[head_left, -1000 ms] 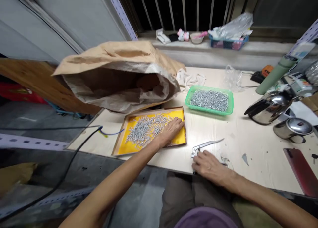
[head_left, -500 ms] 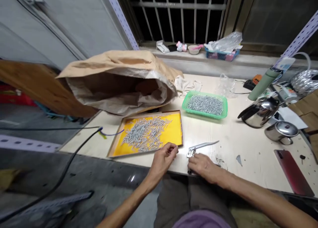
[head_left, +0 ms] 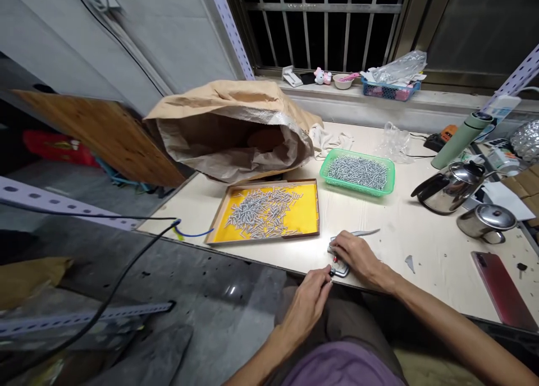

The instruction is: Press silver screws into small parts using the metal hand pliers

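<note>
At the table's front edge lies a small metal lever tool (head_left: 342, 269) with a bit of red on it and a long pale arm pointing right. My right hand (head_left: 361, 258) reaches over it from the right, fingers curled down on its body and covering much of it. My left hand (head_left: 310, 293) is closed in a pinch at the tool's near left end; a small dark piece shows at its fingertips, too small to name. Left of the hands is a shallow tray (head_left: 211, 229) with a yellow bottom, holding a heap of small metal pins (head_left: 261, 213).
A green basket (head_left: 391, 188) full of similar metal pins stands behind the tool. A large paper sack (head_left: 236, 97) lies open behind the tray. To the right are a steel kettle (head_left: 452, 192), a lidded steel cup (head_left: 484, 223), a green flask (head_left: 461, 142) and a red phone (head_left: 503, 288).
My left hand has moved from beside the tray's corner to the near end of the tool. My right hand has shifted further up over the tool. The view has swung left.
</note>
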The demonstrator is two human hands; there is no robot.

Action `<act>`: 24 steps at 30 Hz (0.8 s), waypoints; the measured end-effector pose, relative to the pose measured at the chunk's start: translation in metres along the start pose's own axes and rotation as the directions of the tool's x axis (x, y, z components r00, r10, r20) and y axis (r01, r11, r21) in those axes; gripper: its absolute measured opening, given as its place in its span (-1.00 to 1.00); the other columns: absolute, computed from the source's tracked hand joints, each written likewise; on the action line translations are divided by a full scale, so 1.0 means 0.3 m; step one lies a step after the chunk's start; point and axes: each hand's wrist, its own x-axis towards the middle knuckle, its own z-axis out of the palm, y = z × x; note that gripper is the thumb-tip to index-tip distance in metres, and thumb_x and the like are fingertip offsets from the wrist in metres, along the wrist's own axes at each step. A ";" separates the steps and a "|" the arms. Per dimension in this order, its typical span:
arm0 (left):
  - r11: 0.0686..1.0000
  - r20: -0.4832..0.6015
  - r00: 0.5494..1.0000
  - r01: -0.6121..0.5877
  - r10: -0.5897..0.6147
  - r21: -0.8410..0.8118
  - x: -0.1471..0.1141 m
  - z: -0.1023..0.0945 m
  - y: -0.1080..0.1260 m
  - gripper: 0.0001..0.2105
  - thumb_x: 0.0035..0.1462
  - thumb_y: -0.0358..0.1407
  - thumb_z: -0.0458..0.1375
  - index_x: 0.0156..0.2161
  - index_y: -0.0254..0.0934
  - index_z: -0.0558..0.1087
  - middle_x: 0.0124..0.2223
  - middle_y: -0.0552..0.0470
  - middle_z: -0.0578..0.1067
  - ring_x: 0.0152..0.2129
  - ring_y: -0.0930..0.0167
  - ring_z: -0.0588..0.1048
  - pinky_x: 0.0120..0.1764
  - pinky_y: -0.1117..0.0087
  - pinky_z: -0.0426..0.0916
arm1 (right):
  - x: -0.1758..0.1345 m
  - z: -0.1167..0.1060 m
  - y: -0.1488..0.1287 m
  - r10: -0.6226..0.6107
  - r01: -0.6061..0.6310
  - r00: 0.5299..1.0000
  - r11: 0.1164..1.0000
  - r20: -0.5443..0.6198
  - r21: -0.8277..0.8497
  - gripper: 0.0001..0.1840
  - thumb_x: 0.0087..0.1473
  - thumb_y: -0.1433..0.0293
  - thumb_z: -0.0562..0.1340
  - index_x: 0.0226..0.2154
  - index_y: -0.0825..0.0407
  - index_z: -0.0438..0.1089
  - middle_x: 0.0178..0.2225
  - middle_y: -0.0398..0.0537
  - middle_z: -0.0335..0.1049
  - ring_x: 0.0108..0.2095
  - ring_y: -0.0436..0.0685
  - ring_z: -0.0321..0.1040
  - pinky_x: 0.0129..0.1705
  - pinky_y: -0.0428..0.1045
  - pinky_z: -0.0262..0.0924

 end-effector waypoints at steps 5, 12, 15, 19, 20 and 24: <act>0.997 -0.102 0.993 -0.059 0.065 0.055 -0.024 0.011 0.001 -0.82 0.20 -0.27 -0.03 -0.28 -0.21 0.42 -0.15 -0.15 0.52 -0.16 0.31 0.48 -0.09 0.30 0.38 | 0.059 -0.136 -0.036 0.030 0.010 0.929 0.994 -0.368 0.108 -0.83 0.18 0.42 0.10 -0.17 0.03 0.34 -0.29 -0.05 0.42 -0.32 0.05 0.37 -0.27 -0.03 0.29; 0.985 -0.144 0.974 0.174 -0.175 -0.018 0.038 -0.040 -0.015 -0.69 0.08 -0.03 0.05 -0.46 -0.22 0.44 -0.50 0.04 0.45 -0.59 0.42 0.40 -0.48 0.46 0.31 | 0.279 -0.433 -0.012 0.056 -0.062 0.637 0.998 -0.769 0.022 -0.82 0.18 0.33 0.10 -0.20 0.04 0.35 -0.29 -0.05 0.42 -0.31 0.06 0.36 -0.24 -0.01 0.29; 0.970 -0.132 0.963 0.223 -0.235 -0.099 0.083 -0.062 0.007 -0.64 0.00 0.02 0.06 -0.47 -0.26 0.44 -0.51 0.05 0.45 -0.58 0.43 0.39 -0.47 0.46 0.29 | 0.335 -0.467 0.079 0.165 -0.274 0.746 0.959 -0.646 -0.070 -0.74 0.08 0.48 0.16 -0.13 0.11 0.36 -0.16 0.09 0.39 -0.21 0.16 0.35 -0.16 0.08 0.27; 0.930 -0.063 0.940 0.318 -0.334 -0.185 0.132 -0.070 0.019 -0.64 -0.08 0.02 0.09 -0.43 -0.28 0.45 -0.51 0.07 0.44 -0.60 0.47 0.34 -0.49 0.47 0.27 | 0.216 -0.347 0.134 0.140 -0.268 0.872 0.938 -0.469 -0.218 -0.66 0.09 0.49 0.15 -0.04 0.10 0.35 -0.11 0.13 0.34 -0.10 0.23 0.29 -0.11 0.11 0.24; 0.919 -0.041 0.934 0.341 -0.356 -0.198 0.143 -0.070 0.014 -0.64 -0.10 0.01 0.10 -0.42 -0.29 0.46 -0.51 0.07 0.44 -0.61 0.48 0.34 -0.50 0.48 0.26 | 0.158 -0.304 0.126 0.093 -0.212 0.898 0.948 -0.429 -0.238 -0.71 0.15 0.46 0.11 -0.07 0.08 0.36 -0.15 0.08 0.36 -0.12 0.21 0.29 -0.12 0.10 0.24; 0.880 0.013 0.908 0.410 -0.420 -0.241 0.181 -0.065 -0.012 -0.67 -0.18 -0.05 0.16 -0.42 -0.30 0.46 -0.53 0.08 0.44 -0.60 0.49 0.34 -0.51 0.49 0.25 | -0.088 -0.154 0.075 0.047 -0.108 0.971 0.961 -0.235 -0.253 -0.76 0.23 0.39 0.07 -0.18 0.08 0.42 -0.29 0.02 0.39 -0.25 0.15 0.27 -0.22 0.04 0.25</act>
